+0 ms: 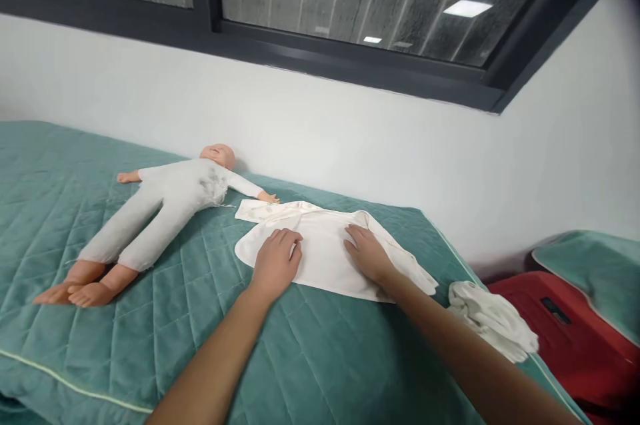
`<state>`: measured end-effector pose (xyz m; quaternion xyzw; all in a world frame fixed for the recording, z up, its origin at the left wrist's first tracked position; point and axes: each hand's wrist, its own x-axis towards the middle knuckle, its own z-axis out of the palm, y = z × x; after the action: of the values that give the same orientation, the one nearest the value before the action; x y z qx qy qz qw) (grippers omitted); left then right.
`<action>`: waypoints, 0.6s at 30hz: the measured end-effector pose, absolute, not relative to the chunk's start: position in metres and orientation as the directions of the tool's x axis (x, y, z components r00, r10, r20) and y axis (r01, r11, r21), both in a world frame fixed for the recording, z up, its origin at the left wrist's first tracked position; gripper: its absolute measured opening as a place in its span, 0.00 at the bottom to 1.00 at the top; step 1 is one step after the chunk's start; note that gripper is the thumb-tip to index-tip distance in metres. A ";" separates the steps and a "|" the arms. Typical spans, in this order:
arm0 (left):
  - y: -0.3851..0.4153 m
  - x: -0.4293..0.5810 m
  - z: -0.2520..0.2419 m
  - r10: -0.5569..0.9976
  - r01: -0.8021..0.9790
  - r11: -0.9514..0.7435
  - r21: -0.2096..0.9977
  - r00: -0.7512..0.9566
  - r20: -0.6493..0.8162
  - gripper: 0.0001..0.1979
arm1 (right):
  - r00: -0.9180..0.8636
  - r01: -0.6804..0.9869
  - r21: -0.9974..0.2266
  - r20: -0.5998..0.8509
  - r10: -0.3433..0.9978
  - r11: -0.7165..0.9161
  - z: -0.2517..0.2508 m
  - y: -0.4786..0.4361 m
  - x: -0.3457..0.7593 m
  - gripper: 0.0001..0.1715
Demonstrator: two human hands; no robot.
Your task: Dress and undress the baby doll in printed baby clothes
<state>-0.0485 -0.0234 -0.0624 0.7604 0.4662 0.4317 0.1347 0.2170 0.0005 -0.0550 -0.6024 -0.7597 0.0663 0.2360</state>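
A white baby garment (325, 252) lies spread flat on the green quilted bed cover (150, 318). My left hand (277, 260) rests palm down on its left part, fingers together and slightly curled. My right hand (367, 253) lies flat on its right part, fingers stretched out. Neither hand grips anything. A baby doll (165, 202) in a white body suit lies on its back to the left, one arm reaching toward the garment's sleeve.
A crumpled white cloth (493, 318) sits at the bed's right edge. Beyond that edge are a red object (575, 338) and another green cushion (595, 272). A white wall (400, 138) and a dark-framed window (350, 58) stand behind the bed.
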 end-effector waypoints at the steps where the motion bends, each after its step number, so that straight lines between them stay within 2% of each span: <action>1: -0.023 -0.048 -0.064 0.822 0.622 -0.536 0.570 0.232 0.520 0.09 | -0.179 0.899 -0.342 0.285 0.942 0.274 -0.052 -0.006 0.226 0.24; 3: -0.022 -0.046 -0.066 0.825 0.666 -0.532 0.523 0.268 0.498 0.12 | -0.213 0.925 -0.236 0.323 0.922 0.296 -0.046 -0.014 0.242 0.23; 5: -0.021 -0.044 -0.068 0.824 0.699 -0.529 0.481 0.289 0.487 0.14 | -0.163 0.955 -0.167 0.396 0.904 0.245 -0.040 -0.017 0.254 0.23; 7: -0.020 -0.042 -0.070 0.820 0.726 -0.535 0.431 0.325 0.470 0.17 | 0.007 0.972 -0.215 0.439 0.899 0.097 -0.039 -0.015 0.264 0.25; 9: -0.016 -0.041 -0.072 0.829 0.737 -0.537 0.411 0.368 0.421 0.20 | 0.166 0.953 -0.300 0.407 0.898 -0.041 -0.043 -0.012 0.271 0.27; 13: 0.002 -0.043 -0.071 0.837 0.731 -0.547 0.408 0.461 0.296 0.25 | 0.262 0.920 -0.373 0.358 0.896 -0.120 -0.054 -0.010 0.280 0.27; 15: 0.013 -0.040 -0.069 0.814 0.752 -0.578 0.318 0.503 0.290 0.24 | 0.329 0.890 -0.427 0.352 0.877 -0.162 -0.056 -0.011 0.284 0.28; 18: 0.024 -0.017 -0.066 0.785 0.802 -0.585 0.118 0.524 0.330 0.23 | 0.443 0.810 -0.534 0.282 0.851 -0.244 -0.054 -0.012 0.293 0.29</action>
<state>-0.0173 0.0242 -0.0663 0.8726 0.4549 0.1762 -0.0245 0.2930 -0.0121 -0.0545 -0.7880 -0.5269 0.0327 0.3169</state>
